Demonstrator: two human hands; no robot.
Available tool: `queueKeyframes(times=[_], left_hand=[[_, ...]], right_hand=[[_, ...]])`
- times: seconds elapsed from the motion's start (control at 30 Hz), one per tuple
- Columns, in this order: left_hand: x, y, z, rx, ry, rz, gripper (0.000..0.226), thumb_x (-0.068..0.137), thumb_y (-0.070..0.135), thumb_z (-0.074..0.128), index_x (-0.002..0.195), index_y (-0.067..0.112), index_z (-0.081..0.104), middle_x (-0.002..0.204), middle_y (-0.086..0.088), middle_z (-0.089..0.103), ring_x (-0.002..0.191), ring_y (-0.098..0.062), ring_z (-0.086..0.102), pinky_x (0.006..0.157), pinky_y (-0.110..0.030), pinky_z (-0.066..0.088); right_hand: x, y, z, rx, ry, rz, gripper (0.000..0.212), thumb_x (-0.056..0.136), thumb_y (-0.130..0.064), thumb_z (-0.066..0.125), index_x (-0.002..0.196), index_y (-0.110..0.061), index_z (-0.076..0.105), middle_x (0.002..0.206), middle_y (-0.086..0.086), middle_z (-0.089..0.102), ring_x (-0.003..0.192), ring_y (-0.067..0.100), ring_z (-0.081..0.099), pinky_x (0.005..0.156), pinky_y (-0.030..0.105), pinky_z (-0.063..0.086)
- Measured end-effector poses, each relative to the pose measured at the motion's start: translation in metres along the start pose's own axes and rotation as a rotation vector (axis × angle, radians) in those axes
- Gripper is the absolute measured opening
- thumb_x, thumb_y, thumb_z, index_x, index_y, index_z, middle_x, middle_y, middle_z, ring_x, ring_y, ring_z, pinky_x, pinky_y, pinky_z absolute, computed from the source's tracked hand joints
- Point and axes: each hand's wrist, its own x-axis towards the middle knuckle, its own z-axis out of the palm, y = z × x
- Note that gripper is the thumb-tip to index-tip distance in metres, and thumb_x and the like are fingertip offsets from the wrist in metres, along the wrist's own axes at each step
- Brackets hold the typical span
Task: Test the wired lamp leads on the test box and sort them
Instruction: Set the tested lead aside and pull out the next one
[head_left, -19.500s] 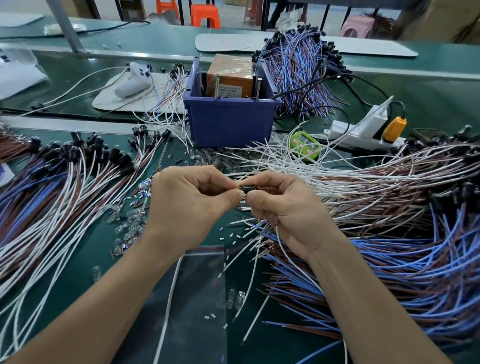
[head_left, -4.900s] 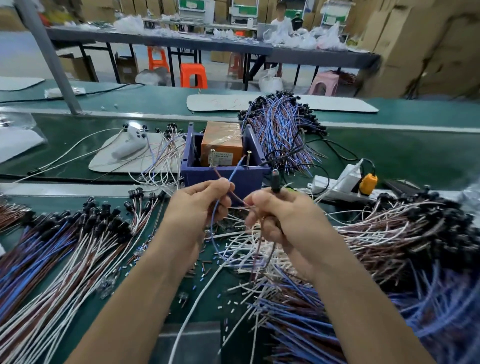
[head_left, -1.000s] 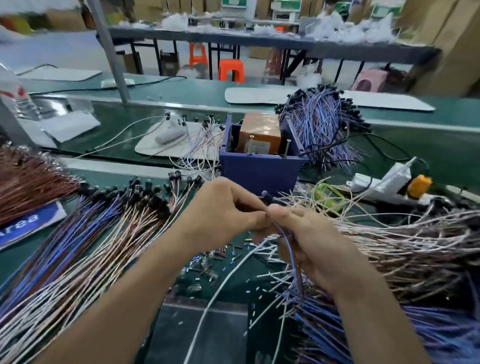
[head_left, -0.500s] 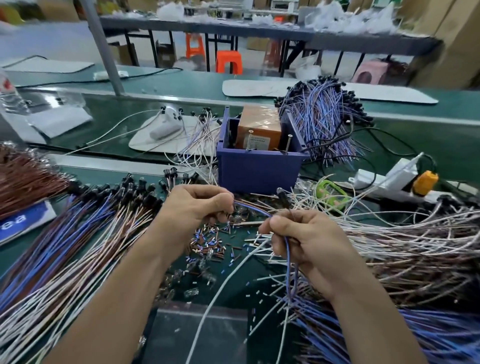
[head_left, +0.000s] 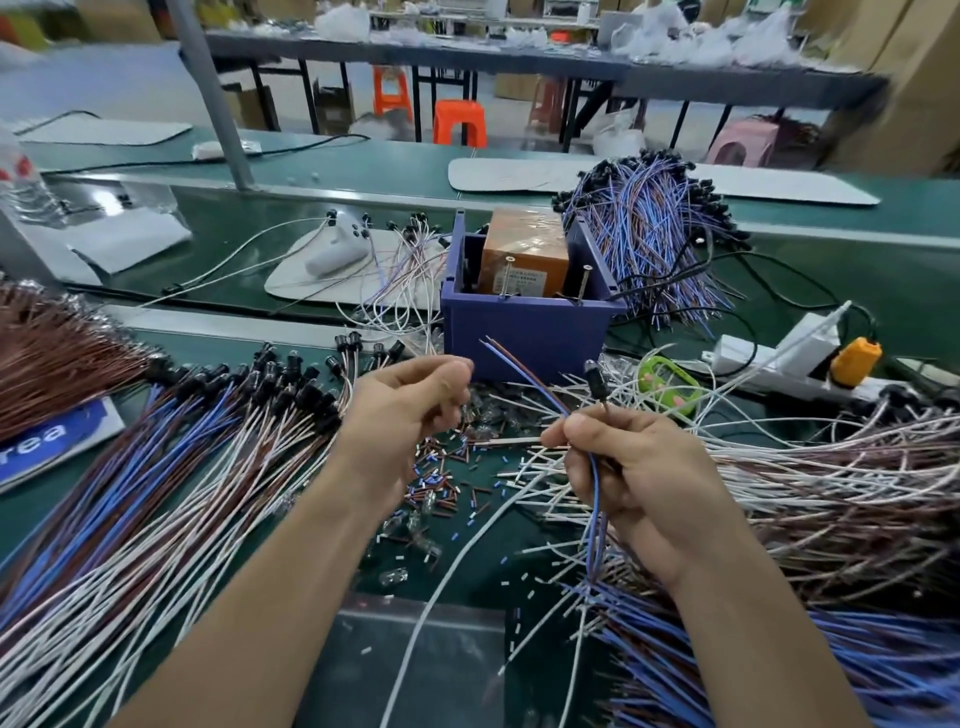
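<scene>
Right-hand fingers (head_left: 587, 431): thumb and forefinger pinch one blue-and-brown lamp lead (head_left: 524, 376) near mid-length. Its black lamp holder (head_left: 596, 382) stands up at twelve o'clock of the knuckles, and the bare wire ends point to eleven o'clock.

Left-hand fingers (head_left: 452, 379): curled, thumb on forefinger. Cannot tell whether they hold anything.

Right hand (head_left: 639, 478): palm turned inward. Left hand (head_left: 405, 410): at nine o'clock, apart from it.

Test box (head_left: 524, 332): at twelve o'clock, near the wire ends, with two upright contact pins (head_left: 587, 283) inside.

Recommended handling: spread the two ends, touch one to each pin and watch the lamp.

Sorted bundle (head_left: 156, 467): at nine o'clock on the bench (head_left: 857, 275).
</scene>
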Motion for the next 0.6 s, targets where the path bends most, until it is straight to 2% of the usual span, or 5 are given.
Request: queueKeyframes(times=[0.1,0.27,0.4,0.53,0.6], left_hand=[[-0.002,-0.004,0.007,0.149,-0.059,0.015,0.032,0.067,0.039,0.081,0.093,0.022,0.084,0.056,0.006,0.055,0.051,-0.007,0.044,0.048,-0.015,0.036],[-0.014,-0.01,0.025,0.246,-0.211,-0.008,0.01,0.078,0.016,0.083,0.082,0.026,0.085,0.069,0.003,0.073,0.055,-0.002,0.054,0.054,-0.013,0.043],[-0.017,-0.017,0.043,0.175,-0.078,-0.025,0.022,0.09,0.006,0.072,0.078,0.02,0.084,0.07,-0.003,0.074,0.061,-0.009,0.059,0.061,-0.019,0.047],[-0.014,-0.012,0.052,0.113,0.041,0.044,0.02,0.088,0.001,0.074,0.072,0.013,0.081,0.067,-0.004,0.073,0.055,-0.009,0.063,0.056,-0.017,0.05],[-0.014,-0.011,0.055,0.159,0.057,0.079,0.015,0.087,0.004,0.076,0.076,0.013,0.081,0.069,-0.007,0.074,0.059,-0.012,0.066,0.061,-0.025,0.055]], right_hand=[[0.001,0.002,0.0,-0.015,0.003,0.003,0.027,0.094,-0.012,0.063,0.073,-0.008,0.08,0.054,0.01,0.058,0.038,0.007,0.028,0.035,0.011,0.024],[-0.001,0.002,0.009,-0.048,0.033,-0.002,0.034,0.097,-0.009,0.061,0.07,-0.013,0.079,0.053,0.011,0.058,0.036,0.007,0.029,0.035,0.012,0.024],[-0.001,0.002,0.014,-0.021,0.061,-0.03,0.035,0.099,-0.004,0.059,0.068,-0.008,0.076,0.055,0.013,0.062,0.032,0.005,0.041,0.034,0.011,0.028],[0.003,0.008,0.016,-0.134,0.06,-0.061,0.031,0.099,-0.015,0.063,0.075,-0.019,0.081,0.064,0.014,0.069,0.056,0.026,0.045,0.048,0.022,0.03],[0.004,0.009,0.016,-0.109,0.087,-0.074,0.03,0.099,-0.015,0.063,0.076,-0.019,0.081,0.066,0.013,0.071,0.047,0.018,0.047,0.044,0.017,0.032]])
